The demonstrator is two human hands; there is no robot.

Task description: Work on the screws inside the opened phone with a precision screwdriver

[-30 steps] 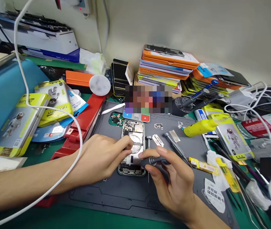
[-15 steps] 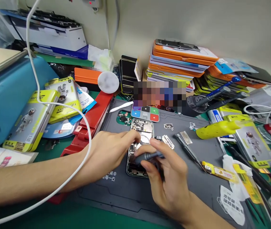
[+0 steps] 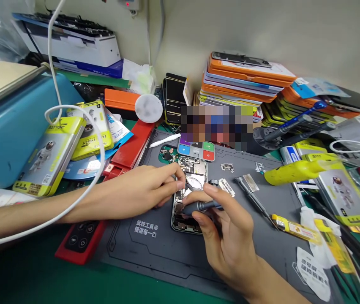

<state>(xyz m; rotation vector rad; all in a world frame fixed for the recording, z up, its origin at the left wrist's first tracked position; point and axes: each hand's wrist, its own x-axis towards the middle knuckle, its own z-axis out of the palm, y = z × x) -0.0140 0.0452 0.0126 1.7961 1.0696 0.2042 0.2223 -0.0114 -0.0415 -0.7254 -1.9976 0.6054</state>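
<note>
An opened smartphone, its inner parts bare, lies on a grey work mat between my hands. My left hand is at the phone's left edge with thumb and forefinger pinched; whatever they hold is too small to make out. My right hand grips a dark grey screwdriver, which lies slantwise over the lower half of the phone. The screwdriver's tip cannot be made out. My right fingers and the handle hide part of the phone's interior.
Right of the phone lie a razor blade, another screwdriver and a yellow cutter. A coloured screw tray sits behind it. A white cable crosses over my left forearm. Battery boxes stand at left.
My left fingers have drawn slightly left from the phone's interior to its edge. My right hand keeps its hold on the screwdriver. The view has shifted a little, and the white cable has moved left.
</note>
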